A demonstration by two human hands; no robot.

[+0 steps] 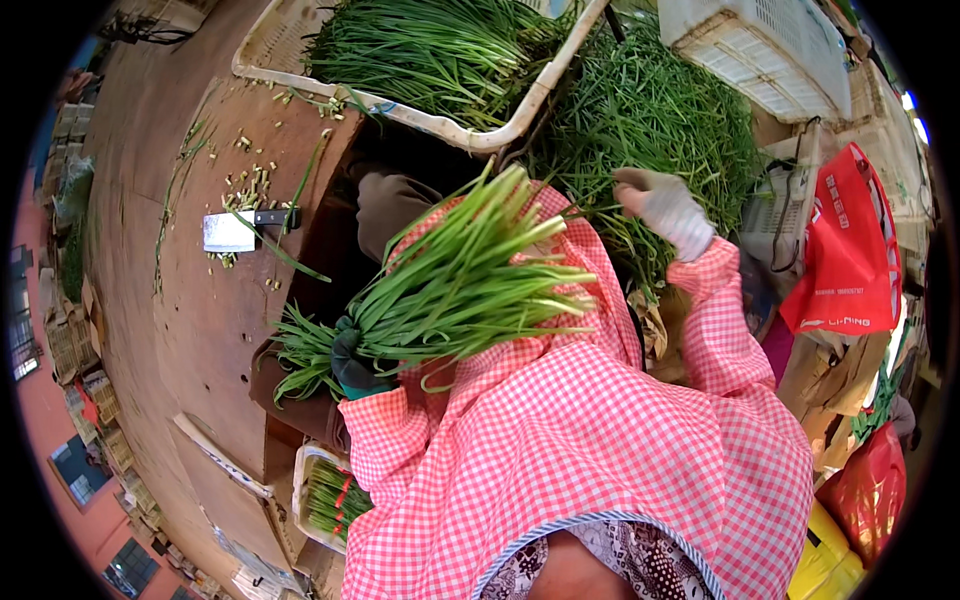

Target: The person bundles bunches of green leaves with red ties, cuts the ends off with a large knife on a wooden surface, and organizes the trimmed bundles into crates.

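Note:
My left hand (357, 362), in a dark green glove, is closed round the leafy end of a thick bunch of garlic chives (450, 275). The bunch lies slanted across my lap and chest, its pale cut ends fanned out toward the right. My right hand (668, 208), in a whitish glove with bare fingertips, hovers over the near right side of a large loose heap of chives (650, 120). Its fingers are bent and close together; whether anything thin is between them I cannot make out.
A cleaver (232, 232) with a black handle lies on the brown board (200, 330) at left, among cut stem bits (250, 185). Ahead stands a white crate (480, 140) of chives. A small tray (303, 490) holds tied chives. At right are a red bag (848, 245) and white crate (760, 60).

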